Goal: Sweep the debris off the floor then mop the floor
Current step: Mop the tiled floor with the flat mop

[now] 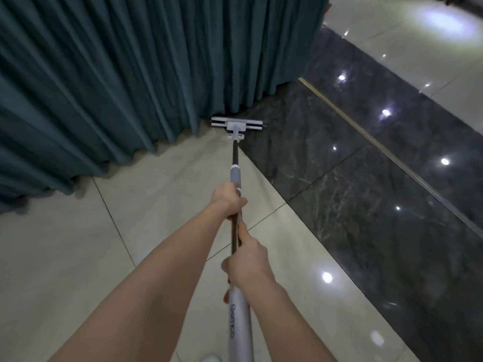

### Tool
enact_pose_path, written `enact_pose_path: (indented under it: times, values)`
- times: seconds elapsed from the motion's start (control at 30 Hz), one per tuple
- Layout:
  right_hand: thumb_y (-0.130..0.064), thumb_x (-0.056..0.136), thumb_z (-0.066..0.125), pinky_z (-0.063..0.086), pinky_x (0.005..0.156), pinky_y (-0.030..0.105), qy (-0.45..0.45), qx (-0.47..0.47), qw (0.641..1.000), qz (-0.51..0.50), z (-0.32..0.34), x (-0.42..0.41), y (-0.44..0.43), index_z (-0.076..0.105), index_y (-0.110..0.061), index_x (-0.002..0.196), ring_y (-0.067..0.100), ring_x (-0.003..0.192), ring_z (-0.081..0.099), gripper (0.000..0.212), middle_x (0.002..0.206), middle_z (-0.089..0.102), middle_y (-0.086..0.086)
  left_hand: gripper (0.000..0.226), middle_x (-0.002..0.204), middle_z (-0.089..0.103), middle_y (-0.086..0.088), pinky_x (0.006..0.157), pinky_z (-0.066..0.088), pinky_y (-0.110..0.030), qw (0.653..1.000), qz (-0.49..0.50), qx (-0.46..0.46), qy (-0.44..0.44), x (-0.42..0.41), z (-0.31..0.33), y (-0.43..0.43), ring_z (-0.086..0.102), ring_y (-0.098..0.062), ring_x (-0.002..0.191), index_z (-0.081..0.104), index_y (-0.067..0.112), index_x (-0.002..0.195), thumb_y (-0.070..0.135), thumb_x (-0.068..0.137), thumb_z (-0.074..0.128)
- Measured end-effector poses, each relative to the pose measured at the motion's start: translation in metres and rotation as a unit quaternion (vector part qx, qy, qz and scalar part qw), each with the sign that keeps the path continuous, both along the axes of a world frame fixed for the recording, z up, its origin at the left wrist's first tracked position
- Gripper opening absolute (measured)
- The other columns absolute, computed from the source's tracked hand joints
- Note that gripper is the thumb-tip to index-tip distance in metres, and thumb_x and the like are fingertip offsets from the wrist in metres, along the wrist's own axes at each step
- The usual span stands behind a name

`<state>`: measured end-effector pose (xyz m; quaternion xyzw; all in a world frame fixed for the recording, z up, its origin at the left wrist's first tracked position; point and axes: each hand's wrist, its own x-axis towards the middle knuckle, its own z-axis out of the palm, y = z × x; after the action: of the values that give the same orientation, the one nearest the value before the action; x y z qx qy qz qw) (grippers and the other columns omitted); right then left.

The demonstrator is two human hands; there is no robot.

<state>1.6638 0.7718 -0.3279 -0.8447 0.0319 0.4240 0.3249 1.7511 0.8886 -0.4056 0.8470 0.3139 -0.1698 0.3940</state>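
A mop with a white flat head (237, 123) rests on the floor at the foot of a teal curtain. Its pole (235, 155) runs back toward me, dark near the head, then grey, then white close to my body. My left hand (228, 199) grips the pole higher up, just below the grey sleeve. My right hand (245, 262) grips the pole nearer to me, above the white handle part. The mop head sits where the beige tiles (78, 257) meet the dark marble strip (366, 205).
The pleated teal curtain (117, 74) hangs along the left and far side, its hem touching the floor. A thin metal strip (392, 158) crosses the dark marble diagonally. Light glossy tiles (418, 48) lie beyond at the upper right. A white shoe tip (210, 358) shows at the bottom edge.
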Motion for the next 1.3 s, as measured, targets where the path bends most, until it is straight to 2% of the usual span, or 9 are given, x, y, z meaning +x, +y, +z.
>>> enact_pose_path:
  times: [0.1,0.2,0.37,0.5,0.67,0.87,1.03,1.2,1.3]
  values:
    - [0.001,0.082,0.050,0.059,0.072,0.036,-0.010,-0.019,1.000,0.020,0.005,-0.019,0.003,0.013,-0.049,0.149,0.028,0.084,0.068,0.091,0.097,0.061,0.008,0.041,0.101,0.063,-0.011,0.037,0.041,-0.023,1.000,0.012,-0.018,-0.001,-0.021,0.003,0.003,0.059,-0.025,0.076,0.056,0.018,0.122,0.019,0.081,0.062]
    - [0.000,0.082,0.052,0.059,0.077,0.039,0.002,-0.014,1.000,0.023,0.019,-0.048,-0.007,0.013,-0.049,0.149,0.028,0.087,0.066,0.091,0.098,0.061,0.007,0.049,0.107,0.061,-0.011,0.041,0.045,-0.026,0.999,0.022,-0.036,-0.004,-0.050,0.012,-0.006,0.060,-0.026,0.081,0.050,0.019,0.130,0.017,0.082,0.061]
    - [-0.003,0.081,0.053,0.059,0.077,0.037,0.000,-0.008,0.998,0.065,0.049,-0.103,-0.045,0.011,-0.047,0.150,0.027,0.086,0.065,0.092,0.095,0.059,0.005,0.049,0.112,0.058,-0.014,0.045,0.049,-0.031,0.997,0.057,-0.059,0.008,-0.119,0.040,-0.037,0.061,-0.031,0.089,0.047,0.018,0.130,0.017,0.083,0.061]
    - [-0.003,0.080,0.050,0.058,0.073,0.034,0.009,-0.004,0.993,0.115,0.075,-0.161,-0.093,0.009,-0.047,0.149,0.024,0.083,0.064,0.092,0.092,0.056,0.003,0.046,0.116,0.057,-0.015,0.067,0.058,-0.042,0.994,0.089,-0.063,0.018,-0.190,0.061,-0.077,0.059,-0.034,0.098,0.048,0.019,0.127,0.018,0.083,0.060]
    - [-0.005,0.080,0.051,0.047,0.067,0.025,0.006,0.005,0.980,0.198,0.102,-0.259,-0.180,0.012,-0.044,0.150,0.019,0.079,0.056,0.089,0.092,0.054,-0.001,0.049,0.112,0.056,-0.014,0.072,0.059,-0.047,0.981,0.166,-0.098,0.023,-0.312,0.082,-0.158,0.061,-0.035,0.096,0.046,0.021,0.129,0.018,0.082,0.060]
    - [-0.007,0.077,0.060,0.045,0.069,0.024,0.004,0.018,0.953,0.303,0.134,-0.389,-0.320,0.032,-0.037,0.145,0.016,0.081,0.055,0.079,0.088,0.054,-0.005,0.048,0.104,0.050,-0.009,0.068,0.057,-0.037,0.964,0.240,-0.108,0.031,-0.473,0.111,-0.294,0.057,-0.029,0.091,0.045,0.018,0.130,0.020,0.085,0.059]
    - [-0.007,0.078,0.062,0.051,0.072,0.027,0.023,-0.011,0.934,0.356,0.160,-0.467,-0.401,0.029,-0.031,0.148,0.020,0.085,0.055,0.080,0.100,0.052,0.001,0.041,0.106,0.049,-0.013,0.042,0.044,-0.027,0.947,0.294,-0.125,0.040,-0.570,0.138,-0.380,0.055,-0.027,0.082,0.043,0.014,0.125,0.018,0.088,0.058]
    - [-0.006,0.080,0.059,0.048,0.070,0.026,0.012,-0.017,0.914,0.404,0.179,-0.537,-0.445,0.033,-0.031,0.146,0.020,0.084,0.054,0.075,0.082,0.046,-0.005,0.032,0.098,0.050,-0.014,0.051,0.057,-0.038,0.925,0.350,-0.147,0.032,-0.652,0.150,-0.427,0.061,-0.032,0.080,0.046,0.013,0.113,0.016,0.084,0.060]
    - [-0.006,0.081,0.060,0.049,0.071,0.027,0.019,-0.029,0.909,0.414,0.187,-0.579,-0.467,0.038,-0.027,0.142,0.020,0.085,0.054,0.068,0.083,0.046,-0.004,0.030,0.095,0.050,-0.014,0.056,0.059,-0.043,0.919,0.362,-0.152,0.027,-0.698,0.154,-0.451,0.060,-0.031,0.077,0.046,0.012,0.110,0.015,0.084,0.059]
